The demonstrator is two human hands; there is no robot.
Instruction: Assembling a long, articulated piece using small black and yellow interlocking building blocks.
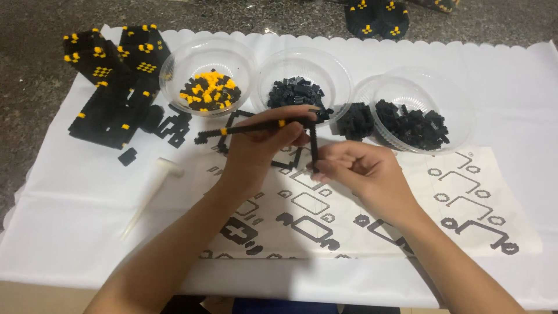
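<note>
Right now a thin black brick strip (256,128) with two yellow studs lies pinched in the fingers (293,116) of the left hand (258,148), held above the paper, and a second short black strip (314,145) hangs down from its right end to the fingers (325,168) of the right hand (363,171), which close on its lower tip. Both hands are closed around this L-shaped piece.

Such a slender frame looks fragile: I judge that a twist between the two grips, or too much squeeze at the corner joint, could snap it apart and scatter small bricks. Just beyond the fingers stand three clear bowls, and a sweep of either wrist could tip one: the bowl of yellow and black bricks (209,90), the middle bowl of black bricks (302,87), and the right bowl of black bricks (415,110). A loose clump of black bricks (356,121) sits between the last two.

Below the hands lies a printed instruction sheet (465,197) on a white scallop-edged cloth (75,203). Left of the fingers rest a white tool (152,189) and a built black-and-yellow model (113,81). The tabletop (35,104) is dark speckled stone; more black-and-yellow blocks (378,17) sit at the far edge.
</note>
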